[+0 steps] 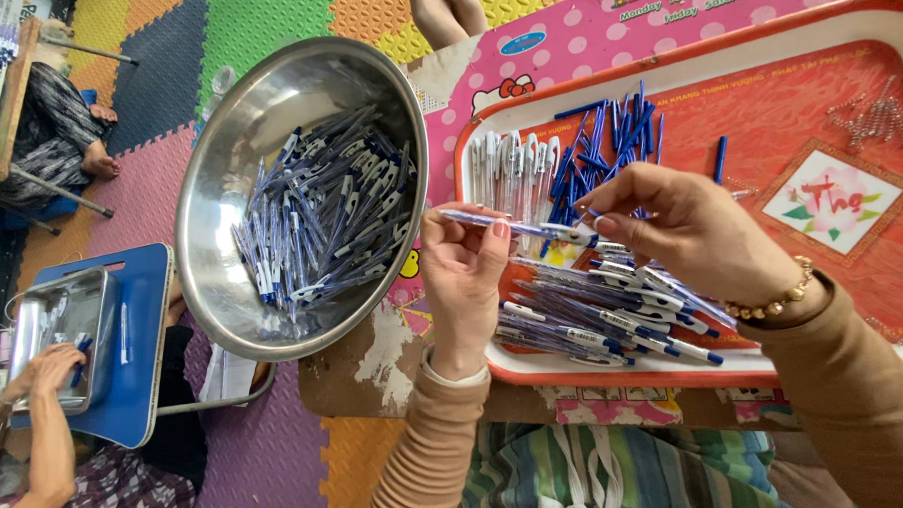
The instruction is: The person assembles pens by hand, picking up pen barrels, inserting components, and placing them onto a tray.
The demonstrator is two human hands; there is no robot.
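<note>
Tray (864, 24): red, orange-rimmed, on a pink dotted table (574, 49). Carries every loose part listed below.

Bowl (266, 100): steel, round, tilted off the table's left edge. Heaped with finished blue-and-white pens.

Stool (141, 395): blue, on the floor mats at far left. Bears 1 small steel pan (34, 319); another person's hand (50, 366) rests at the pan's near rim.

Pen pile (614, 323): assembled pens along the tray's near edge, lying beneath both hands.

Clear barrels (504, 172): 1 row, upright in the view, at the tray's left edge.

Blue refills (608, 138): loose scatter just right of the barrels, toward the tray's far edge.

Springs (882, 119): small metal cluster at the tray's far right corner.

Right hand (686, 226): over the tray's middle, thumb and forefinger pressed together on the right, white-clipped end of the pen.

Left hand (462, 274): at the tray's left edge, fingertips pinching the pen's left end.

Pen (516, 225): 1 piece, held above the tray between the 2 hands. Long axis near level, running left to right, dipping a little rightward. Each hand grips its own end, so neither is nearer; the bowl lies left of the pen, on the left hand's side.
</note>
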